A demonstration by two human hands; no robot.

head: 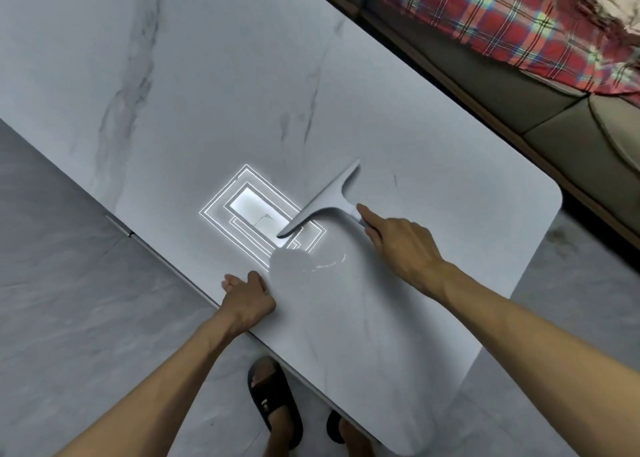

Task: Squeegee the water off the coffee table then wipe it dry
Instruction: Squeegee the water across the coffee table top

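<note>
Two black slide sandals (pixel 273 401) stand nearest, on a grey tiled floor (pixel 69 283), with the toes tucked under the near edge of the marble-patterned tabletop (pixel 207 92). Just beyond them, the left hand (pixel 247 300) grips that near edge, its fingers curled over the rim and the thumb lying on top.

Beside the thumb sits a rounded puddle of water (pixel 291 264), and a thin glinting streak trails from it to the right.

Farther in, the right hand (pixel 398 248) holds the grey squeegee (pixel 325 203) by its handle. The fingers wrap the grip and the index finger is stretched straight along the top of it. The squeegee lies on the tabletop, right of centre. Its handle runs from the hand up and to the left, and its blade crosses the end of the handle. The blade's long axis slants from lower left to upper right. The blade's lower tip sits over the bright reflection of a rectangular ceiling light (pixel 256 210), just past the puddle. Whether the blade edge touches the surface cannot be told.

Nothing lies on the tabletop between the blade and the far edge. Past the far right edge runs an olive sofa (pixel 554 117) draped with a red plaid blanket (pixel 502 16).
</note>
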